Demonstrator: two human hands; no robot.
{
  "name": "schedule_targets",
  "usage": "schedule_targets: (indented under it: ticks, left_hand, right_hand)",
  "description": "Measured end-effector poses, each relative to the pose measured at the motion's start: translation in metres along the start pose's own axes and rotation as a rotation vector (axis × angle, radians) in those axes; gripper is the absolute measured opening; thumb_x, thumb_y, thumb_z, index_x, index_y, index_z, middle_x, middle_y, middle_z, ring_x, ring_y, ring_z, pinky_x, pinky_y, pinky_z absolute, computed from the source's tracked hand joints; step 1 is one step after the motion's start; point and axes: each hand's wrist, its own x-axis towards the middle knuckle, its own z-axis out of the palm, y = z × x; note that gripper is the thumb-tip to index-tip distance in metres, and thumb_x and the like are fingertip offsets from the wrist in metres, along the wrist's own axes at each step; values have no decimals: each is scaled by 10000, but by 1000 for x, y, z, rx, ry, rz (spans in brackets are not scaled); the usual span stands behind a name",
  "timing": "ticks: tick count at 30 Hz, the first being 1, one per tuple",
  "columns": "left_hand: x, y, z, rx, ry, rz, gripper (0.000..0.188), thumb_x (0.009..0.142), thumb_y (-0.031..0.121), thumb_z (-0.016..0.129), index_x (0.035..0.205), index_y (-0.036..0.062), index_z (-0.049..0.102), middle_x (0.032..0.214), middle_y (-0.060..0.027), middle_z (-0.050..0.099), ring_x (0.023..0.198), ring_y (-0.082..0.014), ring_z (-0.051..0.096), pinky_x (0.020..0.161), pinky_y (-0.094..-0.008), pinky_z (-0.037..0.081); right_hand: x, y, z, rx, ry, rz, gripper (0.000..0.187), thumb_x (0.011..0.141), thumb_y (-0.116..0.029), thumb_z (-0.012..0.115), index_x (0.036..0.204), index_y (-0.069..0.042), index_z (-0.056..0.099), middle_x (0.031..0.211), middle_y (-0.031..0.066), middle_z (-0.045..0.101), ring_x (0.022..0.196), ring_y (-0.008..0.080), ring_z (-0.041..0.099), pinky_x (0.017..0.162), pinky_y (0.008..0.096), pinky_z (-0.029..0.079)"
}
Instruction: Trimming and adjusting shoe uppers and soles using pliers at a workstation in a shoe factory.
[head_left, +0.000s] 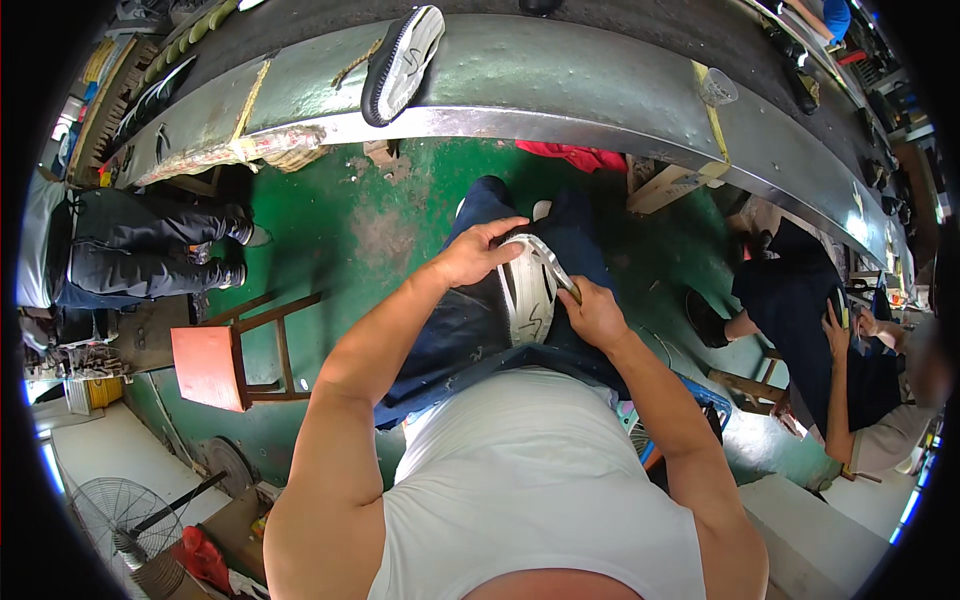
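Observation:
A white shoe [530, 305] with dark curved lines on its side rests in my lap, between my thighs. My left hand [478, 254] is closed over one end of it, thumb and fingers pressing on the rim. In my right hand [597, 314] is a curved silver metal tool [543, 252] with a yellowish grip. Its head lies against the same end of the shoe, beside my left fingers. The tool's exact kind cannot be made out, and its tip is partly hidden.
Ahead runs a metal-edged bench [560, 80] carrying another white shoe with a black sole [405, 62] and a clear cup [717, 88]. An orange-topped stool [208, 368] stands at left, a fan [120, 515] behind it. Co-workers sit at right [800, 300] and left [150, 245].

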Motion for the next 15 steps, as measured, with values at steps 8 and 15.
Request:
schedule_targets:
  ticks: [8,15]
  left_hand:
    - [-12,17,20,-342,22,-280,523,979,184,633,1468,111,463,1241,-41,632,1108,-121,593,926,-281,501]
    - [7,-17,30,-332,223,-150,474,947,214,676,1391,94,562,1054,-43,668,883,-105,613,675,-260,517]
  right_hand:
    - [-26,-45,-36,-237,-205,110,221,924,-143,614,973,60,541,862,297,655,834,471,646,758,519,519]
    - [-3,-40,-72,187,-537,310,195,938,-177,611,914,12,569,746,157,662,658,271,661,659,406,524]
